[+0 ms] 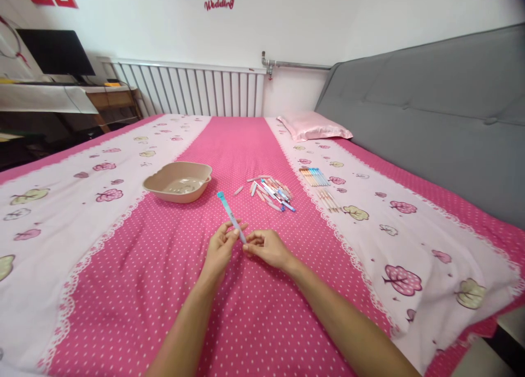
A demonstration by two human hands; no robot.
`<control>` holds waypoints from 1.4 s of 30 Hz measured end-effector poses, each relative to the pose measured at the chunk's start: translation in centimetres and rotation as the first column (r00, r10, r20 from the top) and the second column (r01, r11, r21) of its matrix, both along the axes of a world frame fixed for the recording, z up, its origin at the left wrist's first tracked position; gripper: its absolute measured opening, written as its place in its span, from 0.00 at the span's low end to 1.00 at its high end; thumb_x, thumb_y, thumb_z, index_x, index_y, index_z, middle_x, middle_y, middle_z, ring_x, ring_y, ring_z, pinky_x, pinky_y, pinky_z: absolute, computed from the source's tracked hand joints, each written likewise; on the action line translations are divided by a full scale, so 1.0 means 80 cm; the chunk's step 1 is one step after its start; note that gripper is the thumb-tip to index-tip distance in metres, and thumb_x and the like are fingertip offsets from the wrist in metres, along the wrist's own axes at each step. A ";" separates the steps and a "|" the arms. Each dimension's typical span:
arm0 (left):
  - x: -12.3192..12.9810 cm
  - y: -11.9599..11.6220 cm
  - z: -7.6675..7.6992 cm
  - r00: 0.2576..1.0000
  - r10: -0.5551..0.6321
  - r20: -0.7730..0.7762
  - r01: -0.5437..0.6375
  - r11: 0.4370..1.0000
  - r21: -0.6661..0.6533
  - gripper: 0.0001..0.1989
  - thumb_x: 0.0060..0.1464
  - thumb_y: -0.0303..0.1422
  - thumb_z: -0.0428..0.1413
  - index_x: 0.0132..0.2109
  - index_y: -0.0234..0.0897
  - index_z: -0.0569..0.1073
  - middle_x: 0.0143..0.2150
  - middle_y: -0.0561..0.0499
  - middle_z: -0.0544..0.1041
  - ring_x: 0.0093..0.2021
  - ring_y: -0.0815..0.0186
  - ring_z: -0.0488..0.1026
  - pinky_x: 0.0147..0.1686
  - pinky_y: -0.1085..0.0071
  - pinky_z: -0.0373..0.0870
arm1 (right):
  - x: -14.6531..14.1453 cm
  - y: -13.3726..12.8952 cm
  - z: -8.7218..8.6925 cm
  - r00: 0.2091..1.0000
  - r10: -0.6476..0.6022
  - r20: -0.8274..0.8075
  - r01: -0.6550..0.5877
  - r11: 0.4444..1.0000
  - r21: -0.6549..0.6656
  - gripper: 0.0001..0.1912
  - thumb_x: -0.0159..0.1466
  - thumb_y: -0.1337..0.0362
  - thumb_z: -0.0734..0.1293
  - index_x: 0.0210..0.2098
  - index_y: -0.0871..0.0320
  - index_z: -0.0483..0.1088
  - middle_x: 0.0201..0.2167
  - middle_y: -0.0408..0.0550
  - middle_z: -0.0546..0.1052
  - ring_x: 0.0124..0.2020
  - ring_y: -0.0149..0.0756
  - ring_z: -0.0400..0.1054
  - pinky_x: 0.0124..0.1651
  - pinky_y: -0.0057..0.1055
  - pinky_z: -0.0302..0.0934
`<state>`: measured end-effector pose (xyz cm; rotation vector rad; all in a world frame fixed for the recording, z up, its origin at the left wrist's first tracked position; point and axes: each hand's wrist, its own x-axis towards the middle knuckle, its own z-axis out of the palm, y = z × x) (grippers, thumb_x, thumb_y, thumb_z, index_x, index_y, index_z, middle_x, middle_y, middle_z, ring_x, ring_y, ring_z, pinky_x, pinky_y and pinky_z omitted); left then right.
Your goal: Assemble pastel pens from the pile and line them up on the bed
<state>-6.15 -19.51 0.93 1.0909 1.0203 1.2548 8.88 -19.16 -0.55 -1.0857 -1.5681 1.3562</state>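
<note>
A slim marker pen (pixel 230 214) with a teal tip end and a pale lilac-white barrel is held tilted above the pink bedspread. My left hand (pixel 220 247) pinches its barrel between thumb and fingers. At the lower end, my right hand (pixel 268 249) has its fingers closed around the pen's tail. Beyond my hands lies a loose pile of pens and caps (pixel 275 194) in pink, white and blue. One small pale pink cap-like piece (pixel 238 190) lies apart, left of the pile.
A beige plastic basin (pixel 177 194) stands to the left. On the right, pens lie side by side in a brown-to-blue row (pixel 314 176), with a paler group (pixel 328 200) nearer me. Farther back are a pink pillow (pixel 314 125), a grey headboard (pixel 430 104) and a radiator (pixel 192 90).
</note>
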 end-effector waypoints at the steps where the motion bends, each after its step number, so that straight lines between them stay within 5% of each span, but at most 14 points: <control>1: 0.000 0.000 0.000 1.000 -0.005 0.000 0.005 1.000 -0.003 0.27 0.43 0.46 0.63 0.47 0.34 0.70 0.45 0.37 0.78 0.50 0.51 0.74 0.48 0.56 0.70 | 0.000 0.000 0.001 1.000 -0.014 0.002 0.014 1.000 0.003 0.14 0.52 0.57 0.71 0.32 0.62 0.73 0.27 0.48 0.78 0.29 0.36 0.73 0.35 0.34 0.65; 9: 0.000 0.000 0.001 1.000 -0.022 0.000 0.022 1.000 -0.004 0.28 0.43 0.46 0.63 0.47 0.34 0.69 0.46 0.37 0.78 0.51 0.52 0.74 0.50 0.57 0.68 | -0.002 0.000 0.002 0.996 -0.088 -0.007 0.088 0.996 0.024 0.12 0.51 0.59 0.71 0.30 0.61 0.73 0.27 0.48 0.78 0.28 0.34 0.71 0.34 0.33 0.64; 31: 0.000 0.003 -0.002 0.990 0.136 0.022 -0.136 0.991 0.015 0.20 0.36 0.41 0.67 0.36 0.34 0.74 0.32 0.49 0.79 0.35 0.65 0.76 0.38 0.69 0.71 | -0.004 0.003 -0.008 0.998 0.059 0.037 -0.061 0.997 0.040 0.09 0.60 0.61 0.63 0.34 0.60 0.71 0.26 0.44 0.74 0.25 0.31 0.69 0.33 0.30 0.62; 37: 0.000 0.004 -0.003 0.989 0.145 0.012 -0.145 0.989 0.020 0.17 0.38 0.38 0.66 0.35 0.34 0.74 0.30 0.52 0.77 0.31 0.70 0.73 0.34 0.73 0.69 | -0.006 0.001 -0.006 1.000 -0.023 -0.001 0.023 0.998 0.051 0.12 0.54 0.63 0.69 0.37 0.60 0.71 0.32 0.48 0.78 0.34 0.36 0.72 0.39 0.33 0.65; 42: 0.001 0.004 -0.002 0.987 0.160 0.024 -0.160 0.987 0.003 0.17 0.37 0.37 0.67 0.34 0.34 0.73 0.29 0.53 0.77 0.30 0.71 0.73 0.32 0.75 0.68 | -0.007 0.000 -0.004 0.995 -0.097 0.004 0.096 0.991 0.090 0.13 0.51 0.61 0.71 0.33 0.61 0.70 0.30 0.48 0.77 0.32 0.34 0.72 0.37 0.31 0.65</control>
